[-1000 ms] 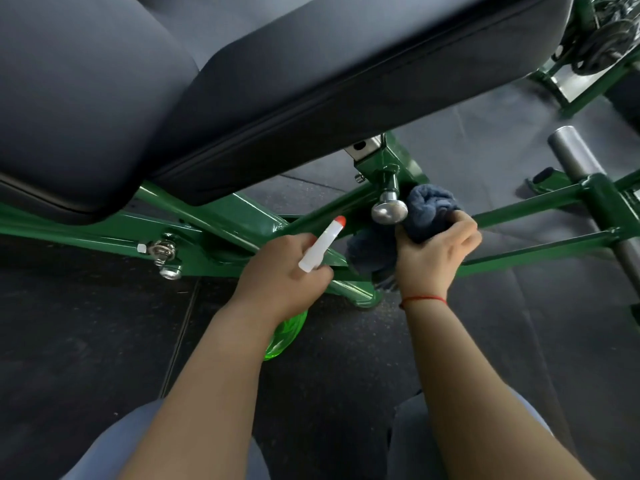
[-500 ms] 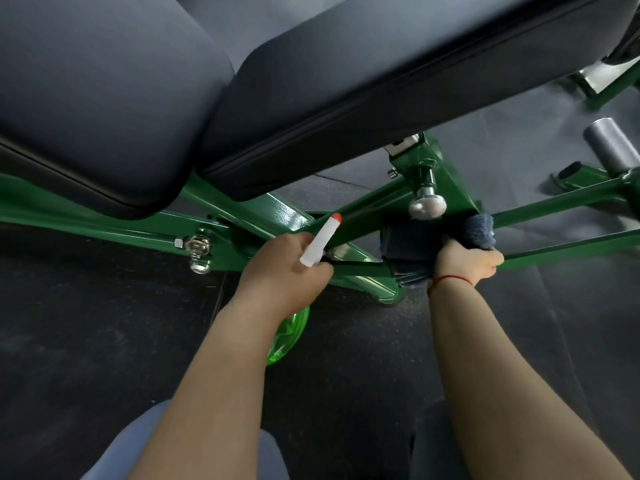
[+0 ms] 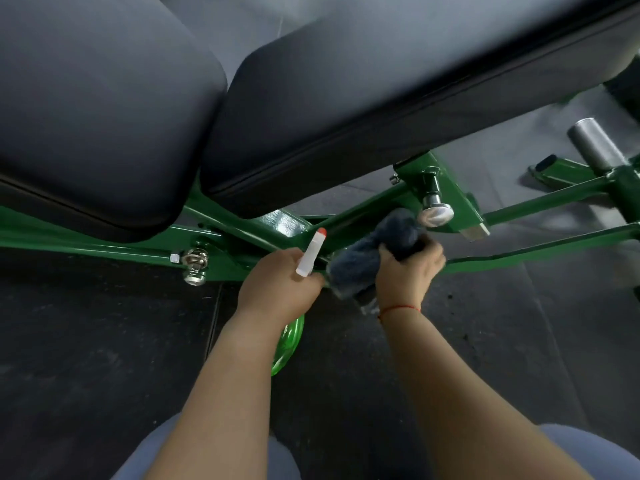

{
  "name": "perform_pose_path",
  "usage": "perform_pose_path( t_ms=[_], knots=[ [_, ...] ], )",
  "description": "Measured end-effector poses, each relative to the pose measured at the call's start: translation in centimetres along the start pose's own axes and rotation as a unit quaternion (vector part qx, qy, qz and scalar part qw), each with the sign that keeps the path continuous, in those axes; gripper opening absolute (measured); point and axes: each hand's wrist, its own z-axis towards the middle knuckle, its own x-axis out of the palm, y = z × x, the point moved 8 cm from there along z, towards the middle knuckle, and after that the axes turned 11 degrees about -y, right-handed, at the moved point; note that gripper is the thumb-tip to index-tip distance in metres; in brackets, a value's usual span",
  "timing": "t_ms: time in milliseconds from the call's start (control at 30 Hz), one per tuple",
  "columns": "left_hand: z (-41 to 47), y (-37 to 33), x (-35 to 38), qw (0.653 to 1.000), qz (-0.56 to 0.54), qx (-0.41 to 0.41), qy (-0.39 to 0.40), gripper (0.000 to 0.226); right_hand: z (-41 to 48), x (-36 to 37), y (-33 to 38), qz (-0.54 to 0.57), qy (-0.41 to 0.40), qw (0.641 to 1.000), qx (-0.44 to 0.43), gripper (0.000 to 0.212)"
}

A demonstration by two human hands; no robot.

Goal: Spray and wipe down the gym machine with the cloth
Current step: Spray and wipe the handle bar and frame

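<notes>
The gym machine is a bench with black pads on a green steel frame. My left hand grips a spray bottle: its white nozzle with a red tip sticks up above my knuckles, and its green body hangs below my wrist. My right hand grips a dark grey fluffy cloth and holds it against the green frame bar, just below a chrome pull-pin knob. The part of the frame under the cloth is hidden.
A chrome weight peg stands on the green frame at the right. Chrome bolts sit on the frame at the left. Black rubber floor lies all around. My knees show at the bottom edge.
My right hand with the cloth has slid left along the frame bar, from right of the chrome knob to below and left of it, close to my left hand. The bottle stays held.
</notes>
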Motion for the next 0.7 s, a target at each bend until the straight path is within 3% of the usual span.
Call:
perform_pose_path(
  t_ms=[100, 167, 300, 467, 600, 700],
  knots=[
    [0.2, -0.1, 0.0, 1.000, -0.010, -0.016, -0.022, 0.017, -0.1, -2.0, -0.1, 0.080, -0.126, 0.987, 0.062, 0.059],
    [-0.2, -0.7, 0.0, 0.998, -0.017, -0.020, -0.049, 0.020, 0.7, -2.3, 0.4, 0.098, -0.155, 0.981, 0.059, 0.062],
    [-0.8, -2.7, -0.3, 0.991, -0.056, -0.018, -0.117, 0.026, 1.9, -1.2, 1.3, 0.127, -0.133, 0.982, 0.052, 0.063],
    [0.2, -2.1, -1.7, 0.988, -0.033, -0.012, -0.148, 0.010, -1.0, 3.0, 1.6, 0.127, -0.153, 0.978, 0.064, 0.073],
    [-0.1, -0.3, -2.9, 0.987, 0.002, -0.027, -0.158, 0.008, -3.2, 6.5, 0.1, 0.082, -0.113, 0.981, 0.136, 0.080],
    [-0.4, 0.6, -3.5, 0.986, 0.007, -0.045, -0.159, 0.009, -5.1, 9.3, -1.5, 0.057, -0.040, 0.975, 0.213, 0.081]
  ],
)
